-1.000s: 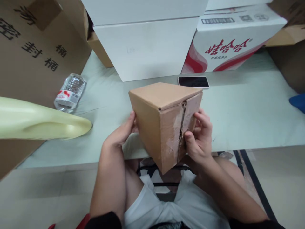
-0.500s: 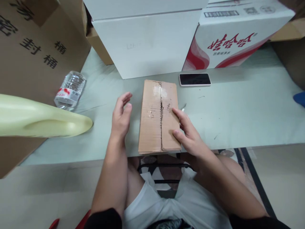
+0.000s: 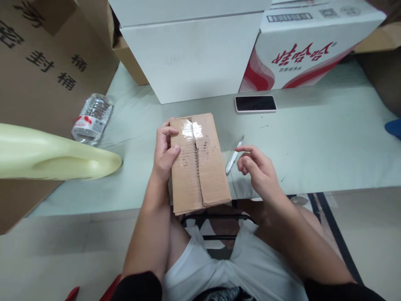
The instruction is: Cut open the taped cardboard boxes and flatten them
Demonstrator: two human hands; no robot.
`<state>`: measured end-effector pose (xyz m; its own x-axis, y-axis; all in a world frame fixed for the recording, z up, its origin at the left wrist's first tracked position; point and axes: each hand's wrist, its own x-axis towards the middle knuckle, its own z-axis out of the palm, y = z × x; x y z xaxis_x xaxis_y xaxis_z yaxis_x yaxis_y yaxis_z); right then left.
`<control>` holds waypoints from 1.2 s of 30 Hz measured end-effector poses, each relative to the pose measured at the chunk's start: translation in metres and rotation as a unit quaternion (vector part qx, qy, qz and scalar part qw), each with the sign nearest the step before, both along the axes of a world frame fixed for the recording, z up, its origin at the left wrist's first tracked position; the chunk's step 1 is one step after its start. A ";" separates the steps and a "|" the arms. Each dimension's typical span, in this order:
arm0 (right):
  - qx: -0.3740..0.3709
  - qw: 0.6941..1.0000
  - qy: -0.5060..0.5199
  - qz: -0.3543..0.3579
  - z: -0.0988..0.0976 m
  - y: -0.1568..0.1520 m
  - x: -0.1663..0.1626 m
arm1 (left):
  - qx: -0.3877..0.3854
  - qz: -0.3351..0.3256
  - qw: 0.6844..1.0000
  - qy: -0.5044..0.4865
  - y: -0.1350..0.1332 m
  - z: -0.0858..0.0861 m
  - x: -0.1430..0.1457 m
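A flat brown cardboard box [image 3: 209, 167] with clear tape and a dark, ragged line along its middle seam is tilted at the table's front edge. My left hand [image 3: 164, 150] grips its left side, thumb on top and fingers round the edge. On the table to the right of the box lies a slim white craft knife [image 3: 232, 161] with a thin metal tip. Close beside the knife is my right hand [image 3: 257, 169], holding nothing, its index finger stretched out over the knife and the other fingers curled.
A phone [image 3: 255, 103] lies in front of a white box [image 3: 194, 62] and a red-and-white carton [image 3: 291, 62]. On the left are a clear plastic bottle [image 3: 92, 119], a pale yellow-green smooth object [image 3: 62, 156] and a large brown carton [image 3: 40, 83]. The table [image 3: 319, 146] has a pale green cover.
My left hand has taken hold of the cardboard box, which has shifted left, towards me, and tilted. My right hand has let go of it and moved right, uncovering the craft knife.
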<state>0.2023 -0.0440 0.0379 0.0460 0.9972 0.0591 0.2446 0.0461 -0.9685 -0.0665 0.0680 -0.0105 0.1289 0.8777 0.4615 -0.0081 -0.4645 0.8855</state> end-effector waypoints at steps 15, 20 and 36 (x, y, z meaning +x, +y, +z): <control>-0.192 0.909 -0.370 -0.005 -0.017 0.032 0.018 | -0.076 -0.002 0.994 0.082 -0.028 0.015 0.022; -0.025 0.987 -0.067 -0.145 -0.013 0.032 0.031 | 0.002 0.011 0.996 0.094 -0.046 0.008 0.048; 0.138 0.989 -0.022 -0.052 0.079 -0.043 0.008 | 0.047 -0.017 0.996 0.079 -0.065 0.008 0.075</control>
<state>0.2100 -0.0875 0.1166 0.1386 0.9329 0.3324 0.3041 0.2794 -0.9107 0.0090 0.0026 -0.0025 0.2354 0.8250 0.5137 0.1101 -0.5478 0.8293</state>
